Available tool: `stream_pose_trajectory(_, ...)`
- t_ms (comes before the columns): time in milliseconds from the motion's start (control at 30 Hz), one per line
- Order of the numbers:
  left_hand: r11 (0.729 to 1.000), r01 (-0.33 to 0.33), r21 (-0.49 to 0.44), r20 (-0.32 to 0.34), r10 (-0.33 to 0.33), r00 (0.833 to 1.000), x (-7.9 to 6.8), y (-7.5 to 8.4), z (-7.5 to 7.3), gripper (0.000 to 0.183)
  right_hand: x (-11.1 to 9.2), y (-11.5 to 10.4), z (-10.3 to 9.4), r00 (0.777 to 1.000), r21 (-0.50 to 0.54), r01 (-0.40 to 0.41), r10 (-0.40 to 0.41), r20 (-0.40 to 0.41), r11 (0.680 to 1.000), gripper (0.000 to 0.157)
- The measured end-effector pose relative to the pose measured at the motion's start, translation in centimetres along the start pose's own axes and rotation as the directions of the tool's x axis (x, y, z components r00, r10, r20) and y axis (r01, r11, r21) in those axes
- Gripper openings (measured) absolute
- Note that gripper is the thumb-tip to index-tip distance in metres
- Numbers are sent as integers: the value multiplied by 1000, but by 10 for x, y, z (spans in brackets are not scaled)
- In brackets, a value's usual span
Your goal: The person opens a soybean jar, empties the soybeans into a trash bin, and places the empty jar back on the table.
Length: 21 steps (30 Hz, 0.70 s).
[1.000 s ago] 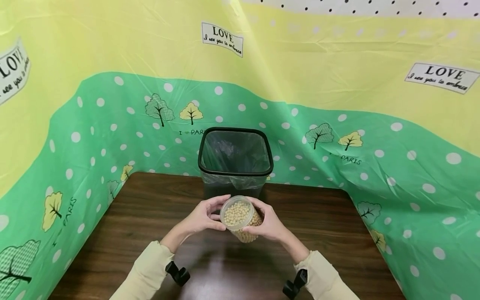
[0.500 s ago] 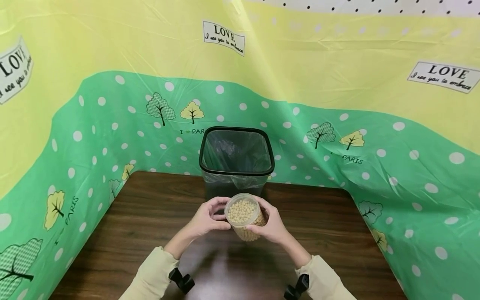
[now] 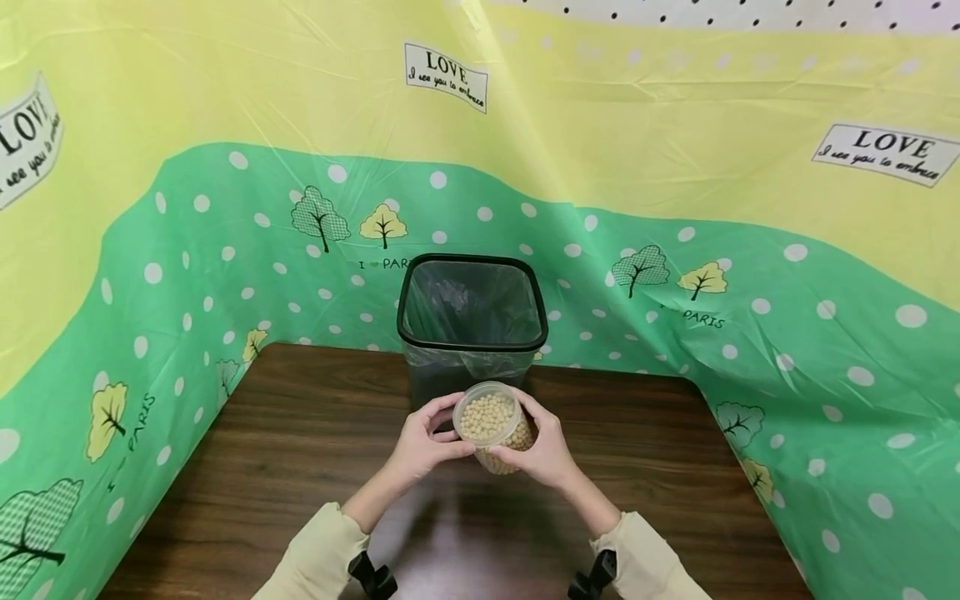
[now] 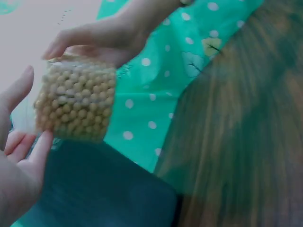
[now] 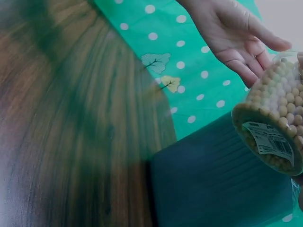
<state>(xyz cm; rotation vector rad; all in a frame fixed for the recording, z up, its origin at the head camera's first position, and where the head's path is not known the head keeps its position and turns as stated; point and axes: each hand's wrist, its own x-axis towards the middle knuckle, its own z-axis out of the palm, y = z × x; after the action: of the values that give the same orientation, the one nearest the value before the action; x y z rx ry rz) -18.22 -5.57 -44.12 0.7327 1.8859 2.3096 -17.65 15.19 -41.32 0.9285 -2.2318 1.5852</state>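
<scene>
A clear plastic jar of soybeans (image 3: 489, 419) is held above the table, its round translucent top tilted up and to the left. My right hand (image 3: 546, 450) grips the jar's right side, thumb across the front. The left hand (image 3: 423, 437) curves about the rim, its thumb near the front edge and its fingers at the back left. Part of the left fingers is hidden behind the jar (image 5: 279, 101) in the right wrist view, where a printed label (image 5: 270, 140) shows on the jar's base. The left wrist view shows left fingertips at the jar's end.
Just behind the hands stands a dark trash bin (image 3: 472, 343) with a black rim and a clear bag lining. It is on the dark wooden table (image 3: 300, 450). A green and yellow printed cloth (image 3: 637, 183) hangs around the table's back and sides.
Both hands have moved the jar slightly to the right and farther from me, closer to the bin. The hold on it looks much the same.
</scene>
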Motion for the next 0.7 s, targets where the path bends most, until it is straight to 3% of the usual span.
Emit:
stream_pose_trajectory(167,997,-18,-78,111,27,993,5,-2,-9,69,-2,19,-7,996,190,-49,35,80,980,64)
stream_pose_trajectory(267,996,0,-92,157,15,988,5,-4,-10,71,-3,23,-8,991,197,-68,42,130,978,66)
stream_pose_trajectory(467,999,7,-51,4,-7,1000,0,-5,1,70,-1,4,-5,999,3,-28,28,41,1000,74)
stream_pose_trajectory(533,999,-3,-52,-20,2,1000,0,-5,2,68,0,-1,-5,1000,-11,-13,13,16,1000,74)
stream_pose_trajectory(600,998,-18,-67,-2,18,1000,1,-4,0,67,-1,2,-6,999,26,-25,24,25,999,70)
stream_pose_trajectory(700,994,-28,-102,88,37,995,4,-4,-7,70,-3,13,-8,994,144,-54,40,103,988,67)
